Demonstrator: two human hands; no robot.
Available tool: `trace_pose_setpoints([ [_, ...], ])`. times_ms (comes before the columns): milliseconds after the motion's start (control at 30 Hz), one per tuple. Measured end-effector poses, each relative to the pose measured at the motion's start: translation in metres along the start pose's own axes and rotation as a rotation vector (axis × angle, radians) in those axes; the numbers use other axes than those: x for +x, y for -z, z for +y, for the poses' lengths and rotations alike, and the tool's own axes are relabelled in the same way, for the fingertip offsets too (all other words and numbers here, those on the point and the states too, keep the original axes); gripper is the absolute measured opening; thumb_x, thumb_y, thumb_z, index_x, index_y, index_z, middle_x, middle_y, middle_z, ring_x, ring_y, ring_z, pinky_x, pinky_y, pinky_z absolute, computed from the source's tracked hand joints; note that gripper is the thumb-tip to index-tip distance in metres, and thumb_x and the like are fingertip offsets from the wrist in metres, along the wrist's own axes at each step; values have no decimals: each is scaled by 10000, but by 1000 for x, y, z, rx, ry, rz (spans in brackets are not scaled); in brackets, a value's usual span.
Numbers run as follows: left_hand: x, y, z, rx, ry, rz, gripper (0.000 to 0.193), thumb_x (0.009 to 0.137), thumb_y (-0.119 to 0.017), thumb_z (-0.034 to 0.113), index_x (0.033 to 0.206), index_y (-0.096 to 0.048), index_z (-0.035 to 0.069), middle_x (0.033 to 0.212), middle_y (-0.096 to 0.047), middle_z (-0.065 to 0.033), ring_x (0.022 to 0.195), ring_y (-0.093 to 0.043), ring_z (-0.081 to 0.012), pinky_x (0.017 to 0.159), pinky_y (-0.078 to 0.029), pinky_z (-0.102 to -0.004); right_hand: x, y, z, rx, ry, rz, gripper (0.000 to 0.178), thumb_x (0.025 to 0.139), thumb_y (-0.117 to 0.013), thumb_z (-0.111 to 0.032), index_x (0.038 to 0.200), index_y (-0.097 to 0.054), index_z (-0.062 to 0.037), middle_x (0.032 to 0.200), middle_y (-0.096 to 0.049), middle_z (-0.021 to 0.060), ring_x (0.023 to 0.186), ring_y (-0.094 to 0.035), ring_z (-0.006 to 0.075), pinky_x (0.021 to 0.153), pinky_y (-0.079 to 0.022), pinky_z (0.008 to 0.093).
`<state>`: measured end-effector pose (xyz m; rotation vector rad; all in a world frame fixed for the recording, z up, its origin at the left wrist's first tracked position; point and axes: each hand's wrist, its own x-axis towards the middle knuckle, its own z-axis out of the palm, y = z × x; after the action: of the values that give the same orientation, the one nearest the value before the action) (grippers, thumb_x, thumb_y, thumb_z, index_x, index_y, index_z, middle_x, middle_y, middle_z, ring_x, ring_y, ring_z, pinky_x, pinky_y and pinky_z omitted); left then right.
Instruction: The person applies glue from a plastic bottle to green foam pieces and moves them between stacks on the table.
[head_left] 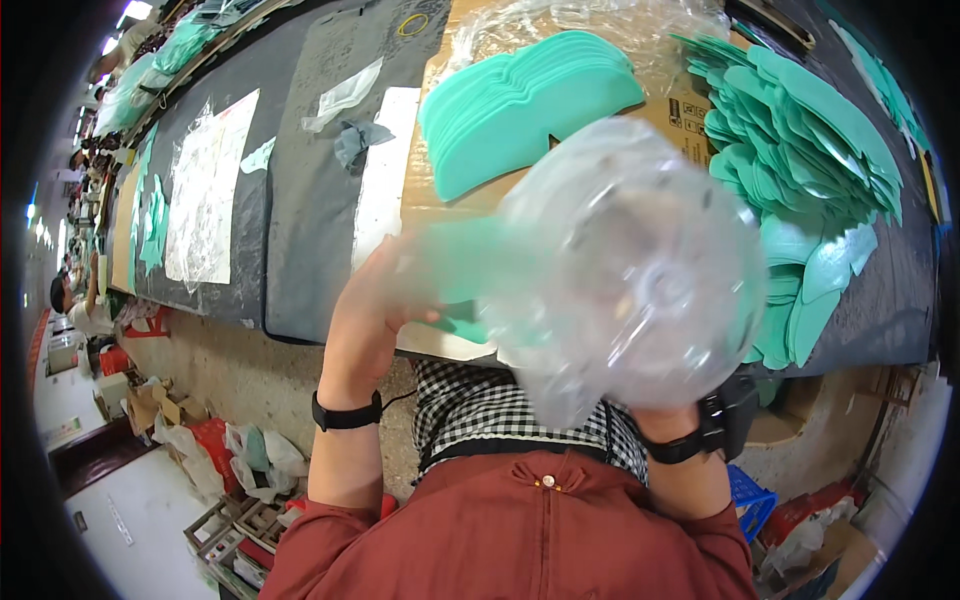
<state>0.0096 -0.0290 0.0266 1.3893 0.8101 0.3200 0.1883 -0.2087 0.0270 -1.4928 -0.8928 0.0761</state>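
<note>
In front of me a clear plastic bag (640, 270) bulges into a round, shiny shape. It is blurred and covers much of the middle of the table. My left hand (385, 285) is at its left, fingers smeared by motion and closed on a flat green piece (465, 255). The right end of that piece meets or passes behind the plastic. My right hand (665, 420) comes up under the bag's lower right side, where the plastic hides its fingers. Beyond the bag, a neat stack of curved green sheets (535, 115) lies on cardboard (425, 190).
A loose heap of green sheets (800, 140) spreads over the table's right side. Further left are white paper with plastic (215, 190), a grey scrap (360, 143) and a yellow rubber band (412, 24). Below the table stand boxes (165, 400) and a blue crate (752, 500).
</note>
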Motion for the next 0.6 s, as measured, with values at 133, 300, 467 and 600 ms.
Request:
trace_pose_setpoints([
  [133, -8, -12, 1, -530, -173, -167, 528, 1171, -332, 377, 1447, -562, -10, 1339, -661, -122, 1156, -662, -205, 975, -549, -359, 3, -36, -12, 144, 241, 96, 533, 809, -865, -131, 1272, -653, 28, 1176, -741, 173, 1024, -753, 288, 894, -598, 367],
  [300, -2, 2, 22, -731, 403, -93, 575, 1155, -373, 441, 1432, -580, -18, 1320, -674, -116, 1188, -644, -193, 1036, -515, -359, -9, -45, -37, 179, 92, -179, 497, 799, -861, -106, 1235, -662, 27, 1174, -733, 191, 1062, -747, 310, 882, -614, 386],
  [467, 10, -2, 10, -380, 289, -49, 464, 1115, -501, 372, 1262, -692, -25, 1123, -719, -57, 1000, -673, -154, 873, -545, -313, -42, -19, -18, 373, -242, -47, 411, 933, -737, -99, 1308, -649, 44, 1249, -723, 154, 1107, -722, 270, 923, -591, 385],
  [600, 12, -10, 14, -35, 207, -153, 284, 930, -647, 265, 1041, -725, 17, 961, -676, -40, 810, -635, -139, 738, -501, -281, -33, 75, -1, -337, 4, 141, 438, 949, -718, -92, 1353, -609, 39, 1283, -691, 158, 1126, -692, 282, 965, -553, 402],
])
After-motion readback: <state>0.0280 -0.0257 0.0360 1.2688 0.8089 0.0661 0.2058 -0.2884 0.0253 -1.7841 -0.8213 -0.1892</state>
